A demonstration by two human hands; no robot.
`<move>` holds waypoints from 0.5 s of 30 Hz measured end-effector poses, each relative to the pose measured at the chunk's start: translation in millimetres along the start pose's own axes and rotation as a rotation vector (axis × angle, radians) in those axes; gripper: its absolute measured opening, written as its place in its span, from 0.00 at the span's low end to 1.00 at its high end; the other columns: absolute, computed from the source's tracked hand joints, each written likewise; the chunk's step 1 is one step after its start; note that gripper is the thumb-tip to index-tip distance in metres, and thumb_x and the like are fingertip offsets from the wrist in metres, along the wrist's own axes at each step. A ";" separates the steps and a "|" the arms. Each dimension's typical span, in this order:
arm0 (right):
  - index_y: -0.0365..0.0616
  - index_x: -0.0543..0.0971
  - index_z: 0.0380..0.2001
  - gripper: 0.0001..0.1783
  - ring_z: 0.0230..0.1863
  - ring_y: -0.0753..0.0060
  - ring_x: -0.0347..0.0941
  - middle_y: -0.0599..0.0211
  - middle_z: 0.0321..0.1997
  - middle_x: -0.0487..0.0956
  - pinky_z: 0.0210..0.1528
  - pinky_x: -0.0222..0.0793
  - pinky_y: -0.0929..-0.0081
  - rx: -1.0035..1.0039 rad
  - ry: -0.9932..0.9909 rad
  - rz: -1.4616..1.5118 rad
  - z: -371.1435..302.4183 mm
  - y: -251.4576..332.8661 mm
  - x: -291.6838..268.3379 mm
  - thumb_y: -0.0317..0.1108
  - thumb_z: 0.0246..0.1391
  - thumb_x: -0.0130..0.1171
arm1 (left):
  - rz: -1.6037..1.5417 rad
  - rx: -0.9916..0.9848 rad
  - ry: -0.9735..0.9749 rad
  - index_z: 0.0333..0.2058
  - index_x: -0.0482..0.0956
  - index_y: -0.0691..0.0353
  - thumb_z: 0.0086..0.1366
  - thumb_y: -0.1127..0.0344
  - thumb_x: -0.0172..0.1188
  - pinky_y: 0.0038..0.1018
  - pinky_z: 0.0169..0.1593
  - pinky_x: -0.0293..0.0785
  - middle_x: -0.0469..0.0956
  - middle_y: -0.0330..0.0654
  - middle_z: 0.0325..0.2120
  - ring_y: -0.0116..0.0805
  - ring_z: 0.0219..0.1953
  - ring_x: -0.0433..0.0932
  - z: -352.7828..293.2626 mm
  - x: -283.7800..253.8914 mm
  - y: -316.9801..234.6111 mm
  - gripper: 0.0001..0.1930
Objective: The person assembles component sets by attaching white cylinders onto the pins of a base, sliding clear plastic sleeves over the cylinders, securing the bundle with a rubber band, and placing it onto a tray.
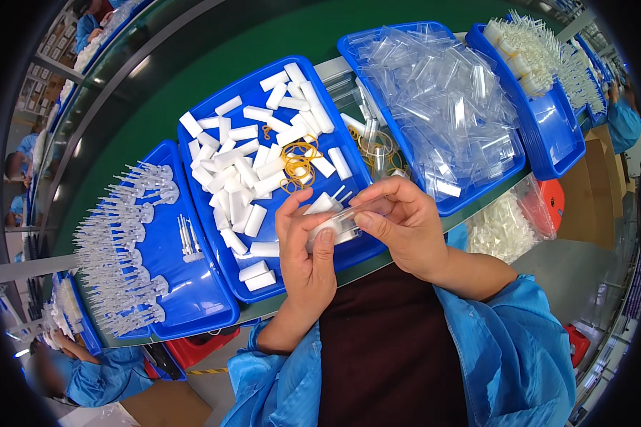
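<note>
Both my hands hold a clear plastic tube (352,214) over the near edge of the middle blue tray (303,67). My left hand (308,250) closes its fingers and thumb around the left end, where a white piece shows. Thumb and fingers of my right hand (404,226) pinch the other end. Thin white tips poke up just behind the tube; whether they belong to it I cannot tell. Under and behind my hands, the tray holds many short white cylinders (246,172) and a heap of yellow rubber bands (299,160).
To the left, a blue tray (199,299) carries rows of thin white-tipped sticks (121,249). A blue tray of clear plastic sleeves (441,99) stands right, with stacked blue trays (555,135) beyond. Below it lies a bag of white pieces (506,229). Co-workers in blue sit at both sides.
</note>
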State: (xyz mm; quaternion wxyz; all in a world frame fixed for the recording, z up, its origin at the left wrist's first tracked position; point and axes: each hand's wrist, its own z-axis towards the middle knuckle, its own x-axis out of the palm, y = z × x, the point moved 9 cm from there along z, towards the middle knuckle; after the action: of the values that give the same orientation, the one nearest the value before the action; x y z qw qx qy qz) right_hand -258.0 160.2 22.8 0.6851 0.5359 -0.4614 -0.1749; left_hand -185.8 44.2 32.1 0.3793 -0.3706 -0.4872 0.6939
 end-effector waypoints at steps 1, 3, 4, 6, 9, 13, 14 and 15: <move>0.36 0.71 0.41 0.13 0.42 0.79 0.72 0.64 0.41 0.75 0.44 0.70 0.83 -0.027 -0.015 0.016 0.1 0.9 -0.4 0.22 0.51 0.59 | 0.037 0.000 -0.018 0.39 0.72 0.65 0.66 0.66 0.48 0.26 0.46 0.65 0.60 0.51 0.52 0.33 0.43 0.69 -0.1 -0.7 -0.9 0.09; 0.36 0.72 0.41 0.13 0.42 0.78 0.73 0.64 0.40 0.75 0.43 0.70 0.83 -0.100 0.005 -0.061 1.6 5.9 1.7 0.23 0.51 0.60 | 0.053 0.022 -0.032 0.39 0.72 0.64 0.66 0.66 0.48 0.26 0.46 0.64 0.60 0.51 0.52 0.33 0.43 0.69 -0.9 -0.7 -3.2 0.09; 0.36 0.72 0.40 0.13 0.42 0.77 0.74 0.63 0.40 0.75 0.42 0.70 0.84 -0.172 0.026 -0.140 1.8 11.7 3.8 0.23 0.50 0.60 | 0.067 0.043 -0.046 0.38 0.72 0.64 0.66 0.66 0.48 0.26 0.46 0.64 0.60 0.51 0.52 0.33 0.43 0.68 -1.8 -1.6 -4.7 0.09; 0.36 0.72 0.40 0.13 0.43 0.76 0.73 0.62 0.40 0.74 0.44 0.70 0.82 -0.110 0.054 -0.206 4.6 11.0 2.8 0.22 0.50 0.59 | 0.084 0.031 -0.034 0.38 0.72 0.64 0.66 0.66 0.48 0.25 0.47 0.64 0.61 0.51 0.51 0.33 0.43 0.68 -2.3 -2.3 -2.1 0.08; 0.36 0.72 0.40 0.13 0.44 0.74 0.73 0.62 0.40 0.73 0.46 0.69 0.79 0.004 0.087 -0.261 9.0 8.3 2.8 0.20 0.50 0.59 | 0.042 0.018 -0.030 0.38 0.72 0.64 0.66 0.66 0.48 0.25 0.46 0.64 0.61 0.51 0.51 0.33 0.42 0.68 -2.0 -3.2 3.0 0.08; 0.35 0.72 0.39 0.13 0.43 0.74 0.73 0.61 0.40 0.72 0.46 0.70 0.79 0.044 0.085 -0.276 6.6 8.5 6.0 0.20 0.49 0.59 | -0.019 -0.034 -0.014 0.36 0.72 0.64 0.66 0.66 0.47 0.26 0.45 0.64 0.61 0.51 0.51 0.32 0.41 0.68 -2.6 -3.2 9.3 0.08; 0.35 0.72 0.39 0.13 0.43 0.74 0.73 0.61 0.40 0.72 0.46 0.70 0.79 0.045 0.085 -0.275 5.9 6.3 5.6 0.20 0.49 0.59 | -0.018 -0.034 -0.015 0.36 0.72 0.64 0.66 0.66 0.47 0.26 0.45 0.64 0.61 0.51 0.51 0.32 0.41 0.68 -2.2 -3.2 8.4 0.08; 0.35 0.73 0.39 0.12 0.42 0.73 0.73 0.61 0.40 0.72 0.46 0.70 0.79 -0.040 0.087 -0.310 5.2 9.7 5.7 0.21 0.49 0.59 | 0.037 -0.017 -0.009 0.36 0.72 0.64 0.67 0.66 0.47 0.26 0.44 0.64 0.61 0.52 0.51 0.32 0.40 0.68 -1.6 -2.4 4.7 0.08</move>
State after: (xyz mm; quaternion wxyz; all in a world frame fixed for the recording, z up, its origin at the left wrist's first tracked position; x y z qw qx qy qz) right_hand -261.9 156.5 34.0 0.6798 0.5941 -0.3392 -0.2643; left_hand -184.1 41.6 27.6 0.3610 -0.3797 -0.4878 0.6983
